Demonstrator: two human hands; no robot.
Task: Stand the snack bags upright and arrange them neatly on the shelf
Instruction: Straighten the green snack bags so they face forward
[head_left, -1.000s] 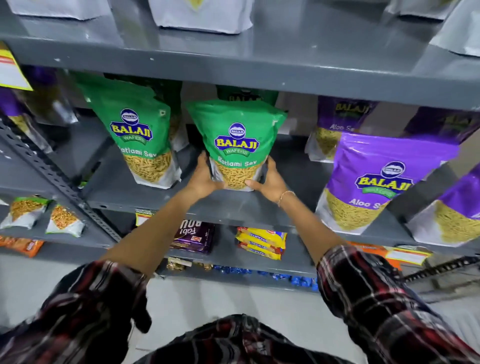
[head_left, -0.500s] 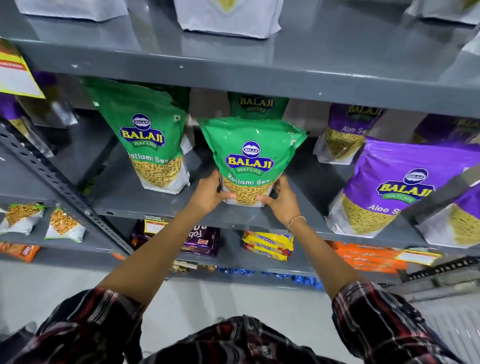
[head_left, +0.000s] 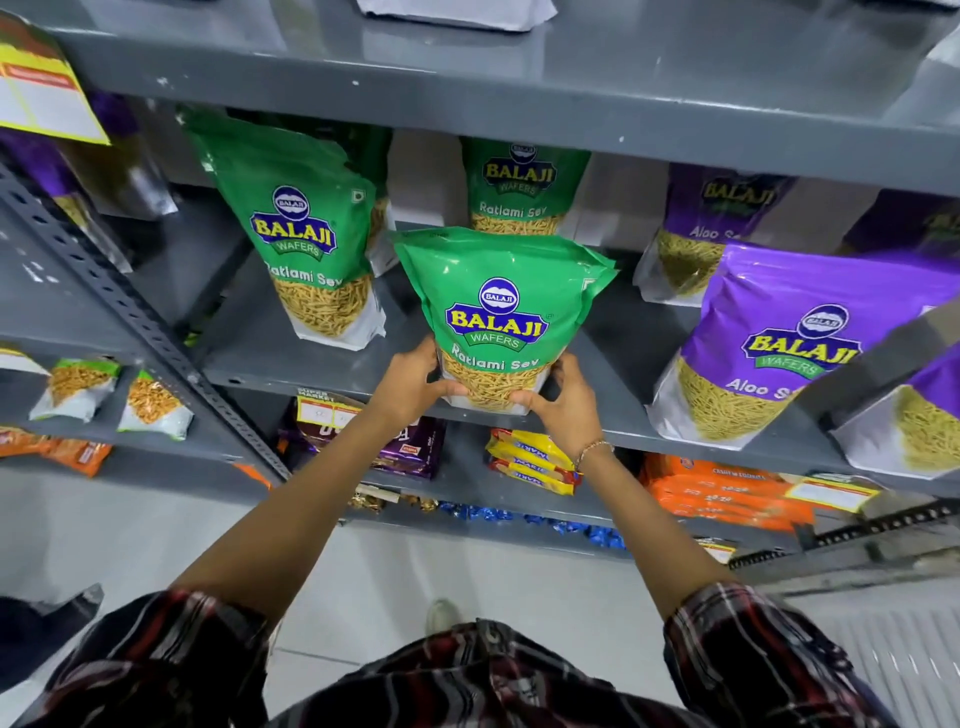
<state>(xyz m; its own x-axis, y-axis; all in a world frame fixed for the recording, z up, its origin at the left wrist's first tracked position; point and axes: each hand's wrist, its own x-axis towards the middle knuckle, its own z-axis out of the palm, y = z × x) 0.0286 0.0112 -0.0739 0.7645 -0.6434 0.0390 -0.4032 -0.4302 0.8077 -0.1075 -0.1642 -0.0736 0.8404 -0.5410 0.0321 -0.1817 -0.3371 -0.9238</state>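
A green Ratlami Sev bag (head_left: 498, 317) stands upright at the front edge of the grey shelf (head_left: 322, 376). My left hand (head_left: 413, 382) grips its lower left corner and my right hand (head_left: 563, 397) grips its lower right corner. A second green bag (head_left: 306, 244) stands upright to the left. A third green bag (head_left: 519, 187) stands behind the held one, partly hidden. Purple Aloo Sev bags (head_left: 789, 338) stand to the right, with another purple bag (head_left: 701, 228) further back.
The shelf above (head_left: 519, 98) overhangs the bags closely. A slotted grey upright (head_left: 119, 312) runs diagonally at the left, with small snack packets (head_left: 150, 405) beyond it. Biscuit packs (head_left: 530, 460) and orange packets (head_left: 722, 493) lie on the lower shelf.
The view has shifted so the shelf appears lower and closer. Both hands stay on the green bag's bottom corners; the bag sits slightly further right along the shelf edge.
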